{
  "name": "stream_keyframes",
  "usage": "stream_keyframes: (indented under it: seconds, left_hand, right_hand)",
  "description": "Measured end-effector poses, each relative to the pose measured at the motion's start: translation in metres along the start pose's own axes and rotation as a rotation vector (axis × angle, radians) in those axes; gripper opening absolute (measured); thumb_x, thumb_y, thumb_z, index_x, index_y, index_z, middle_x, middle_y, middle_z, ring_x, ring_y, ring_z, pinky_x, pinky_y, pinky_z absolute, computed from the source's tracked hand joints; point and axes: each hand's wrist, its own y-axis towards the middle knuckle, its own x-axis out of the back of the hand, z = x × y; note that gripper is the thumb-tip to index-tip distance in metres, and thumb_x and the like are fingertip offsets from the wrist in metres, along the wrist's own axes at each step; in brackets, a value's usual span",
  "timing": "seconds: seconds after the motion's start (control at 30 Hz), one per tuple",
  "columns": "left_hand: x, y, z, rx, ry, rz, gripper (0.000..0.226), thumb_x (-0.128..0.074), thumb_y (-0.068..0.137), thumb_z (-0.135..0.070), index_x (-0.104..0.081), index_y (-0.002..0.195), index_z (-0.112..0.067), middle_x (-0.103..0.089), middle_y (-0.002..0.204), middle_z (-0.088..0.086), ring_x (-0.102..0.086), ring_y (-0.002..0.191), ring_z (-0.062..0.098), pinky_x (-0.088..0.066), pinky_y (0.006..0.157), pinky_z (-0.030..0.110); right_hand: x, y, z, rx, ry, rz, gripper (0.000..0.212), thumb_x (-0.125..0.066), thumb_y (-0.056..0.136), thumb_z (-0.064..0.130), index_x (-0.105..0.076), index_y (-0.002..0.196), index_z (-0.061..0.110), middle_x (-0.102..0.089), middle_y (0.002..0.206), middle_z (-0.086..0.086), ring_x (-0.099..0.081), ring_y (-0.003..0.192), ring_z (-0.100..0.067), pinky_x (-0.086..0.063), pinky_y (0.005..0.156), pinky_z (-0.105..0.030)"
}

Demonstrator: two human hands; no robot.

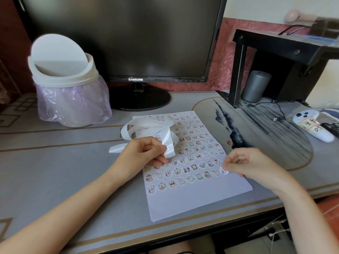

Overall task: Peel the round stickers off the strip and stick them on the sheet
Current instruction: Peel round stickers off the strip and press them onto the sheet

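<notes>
- we see the left hand (145, 153) in the middle of the frame, fingers curled in and clamped on the white strip (169, 143), which is pinched between thumb and fingertips.
- the strip loops and curls up from that hand over the upper half of the sheet (183, 204). one loose end lies on the table (55, 162), just left of the hand.
- the right hand (251, 165) sits right of centre at the sheet's right edge. its fingers are curled, and the thumb and forefinger are closed together on a round sticker (224, 170).
- that round sticker is at the right end of one of the lower rows, right by the paper's edge. we cannot tell whether it is already pressed flat.
- the sheet lies slanted on the grey table, on top of other paper whose edges show beneath it. rows of small cartoon stickers (190, 158) cover most of it, and the bottom part is bare.
- a dark monitor (124, 37) fills the upper centre, with a white bin (67, 85) lined with a purple bag at the upper left.
- to the right of the sheet lies a round mat (256, 129) with dark brush strokes.
- a black stand (275, 44) rises in the upper right, with a grey cylinder (255, 86) under it.
- a white controller (311, 125) lies at the far right.
</notes>
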Motion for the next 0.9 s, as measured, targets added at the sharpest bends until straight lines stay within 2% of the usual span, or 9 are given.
stream_keyframes:
  seconds: [0.17, 0.4, 0.53, 0.67, 0.9]
  left_hand:
    - [0.000, 0.000, 0.000, 0.000, 0.004, 0.001, 0.013, -0.058, 0.089, -0.010, -0.061, 0.082, 0.000, -0.071, 0.073, 0.013, -0.070, 0.068, 0.016, -0.057, 0.065, 0.020]
    - [0.000, 0.001, 0.002, -0.004, 0.015, 0.000, 0.013, -0.058, 0.089, -0.010, -0.062, 0.083, 0.002, -0.072, 0.073, 0.016, -0.070, 0.066, 0.015, -0.057, 0.065, 0.020]
    - [0.000, 0.001, 0.002, -0.005, 0.022, -0.001, 0.014, -0.058, 0.089, -0.011, -0.062, 0.084, 0.002, -0.072, 0.076, 0.018, -0.070, 0.066, 0.016, -0.057, 0.066, 0.020]
    - [0.000, 0.001, 0.002, -0.005, 0.024, -0.004, 0.014, -0.058, 0.089, -0.010, -0.061, 0.083, 0.002, -0.071, 0.079, 0.022, -0.070, 0.065, 0.015, -0.056, 0.064, 0.018]
    - [0.001, 0.002, 0.004, -0.008, 0.037, 0.004, 0.015, -0.059, 0.089, -0.011, -0.062, 0.083, 0.002, -0.071, 0.079, 0.021, -0.071, 0.070, 0.017, -0.056, 0.066, 0.019]
  right_hand:
    - [-0.001, 0.001, -0.004, -0.003, -0.002, -0.018, 0.009, -0.074, 0.077, 0.006, -0.068, 0.073, 0.012, -0.065, 0.063, 0.004, -0.051, 0.054, -0.004, -0.040, 0.049, -0.012]
    - [-0.003, 0.003, -0.006, 0.008, -0.043, -0.039, 0.007, -0.074, 0.076, 0.007, -0.068, 0.075, 0.010, -0.063, 0.065, 0.002, -0.050, 0.056, -0.008, -0.040, 0.050, -0.014]
    - [-0.003, 0.004, -0.009, 0.009, -0.061, -0.049, 0.010, -0.075, 0.075, 0.007, -0.068, 0.072, 0.013, -0.062, 0.060, 0.006, -0.049, 0.054, -0.005, -0.038, 0.049, -0.013]
    - [-0.004, 0.005, -0.012, 0.026, -0.078, -0.076, 0.011, -0.077, 0.072, 0.009, -0.069, 0.069, 0.016, -0.063, 0.060, 0.005, -0.053, 0.060, -0.010, -0.039, 0.056, -0.020]
    - [-0.002, 0.005, -0.013, 0.038, -0.120, -0.077, 0.012, -0.079, 0.071, 0.016, -0.068, 0.070, 0.020, -0.064, 0.060, 0.005, -0.054, 0.056, -0.006, -0.041, 0.060, -0.026]
